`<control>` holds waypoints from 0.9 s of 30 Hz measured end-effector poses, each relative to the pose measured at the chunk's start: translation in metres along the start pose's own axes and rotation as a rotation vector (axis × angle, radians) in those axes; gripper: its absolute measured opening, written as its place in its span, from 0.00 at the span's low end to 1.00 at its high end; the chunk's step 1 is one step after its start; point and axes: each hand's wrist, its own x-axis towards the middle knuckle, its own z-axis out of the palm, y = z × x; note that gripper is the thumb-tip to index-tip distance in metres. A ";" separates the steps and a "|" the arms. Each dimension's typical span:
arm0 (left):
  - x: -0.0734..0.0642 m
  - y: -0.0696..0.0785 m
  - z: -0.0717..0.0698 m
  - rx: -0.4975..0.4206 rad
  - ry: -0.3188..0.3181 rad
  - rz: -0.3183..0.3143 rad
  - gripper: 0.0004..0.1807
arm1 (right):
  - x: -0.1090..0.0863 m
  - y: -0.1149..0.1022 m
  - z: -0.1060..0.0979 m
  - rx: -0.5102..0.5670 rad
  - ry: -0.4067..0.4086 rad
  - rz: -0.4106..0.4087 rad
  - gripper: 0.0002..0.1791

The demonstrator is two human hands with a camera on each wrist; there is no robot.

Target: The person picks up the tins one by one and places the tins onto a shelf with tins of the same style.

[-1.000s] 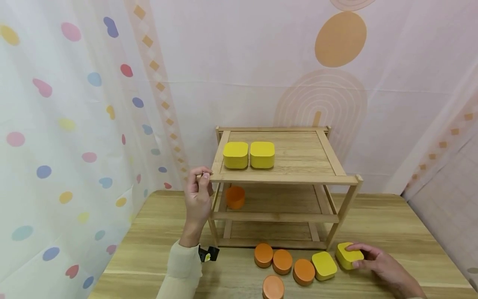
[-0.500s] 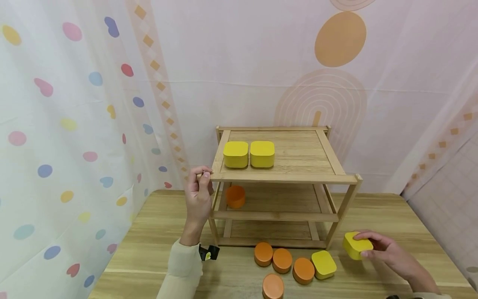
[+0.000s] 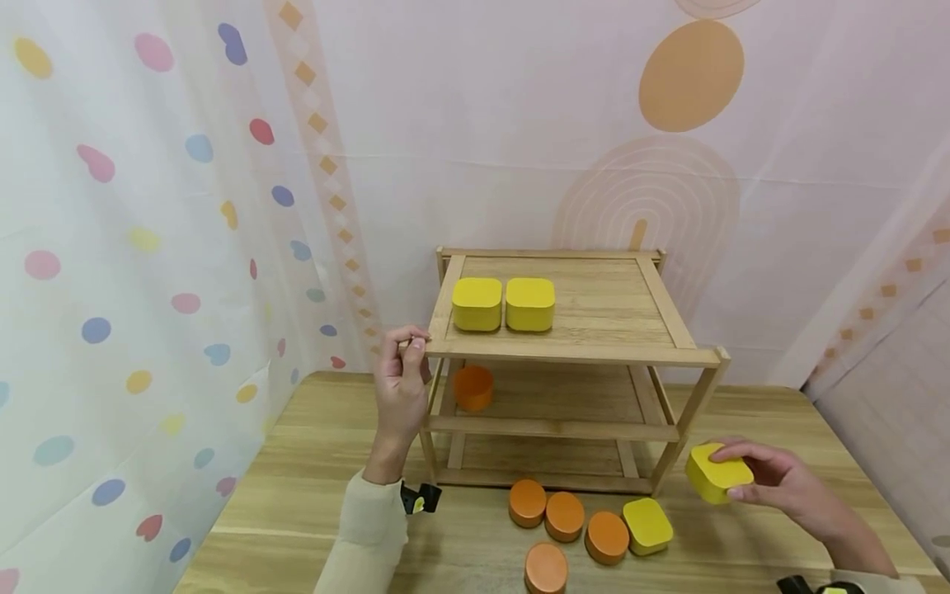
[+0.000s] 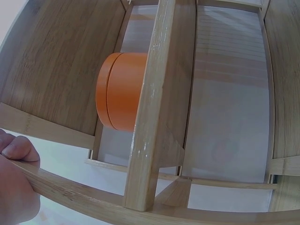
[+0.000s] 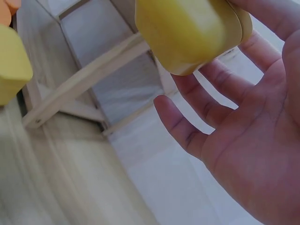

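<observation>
My right hand (image 3: pixel 790 483) pinches a yellow rounded-square box (image 3: pixel 718 473) by its sides, to the right of the wooden rack. In the right wrist view the same yellow box (image 5: pixel 187 33) is raised off the table, thumb and fingers at its far end. My left hand (image 3: pixel 401 371) grips the front left corner of the rack's top shelf (image 3: pixel 594 289). Two more yellow boxes (image 3: pixel 477 304) stand side by side at the left of that shelf. An orange round box (image 3: pixel 473 388) sits on the middle shelf, left side; the left wrist view shows its lid seam.
On the table before the rack lie several orange round boxes (image 3: pixel 564 517) and one yellow box (image 3: pixel 648 525). The rack's right front leg (image 3: pixel 690 421) stands between them and the right hand's side. A patterned curtain (image 3: pixel 519 124) hangs behind.
My right hand has lifted the yellow box off the table and carried it up and right, away from the other yellow box. My left hand stays on the shelf corner.
</observation>
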 end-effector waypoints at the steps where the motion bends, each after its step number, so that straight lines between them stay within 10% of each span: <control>1: 0.000 0.000 0.000 0.002 0.000 0.001 0.13 | 0.001 -0.003 0.000 -0.005 -0.003 -0.004 0.28; 13: 0.001 -0.001 0.001 -0.013 0.004 0.011 0.12 | 0.018 -0.023 0.007 0.067 -0.103 -0.172 0.30; 27: 0.001 -0.001 0.001 -0.002 0.004 0.017 0.11 | 0.050 -0.065 0.030 -0.106 -0.124 -0.219 0.35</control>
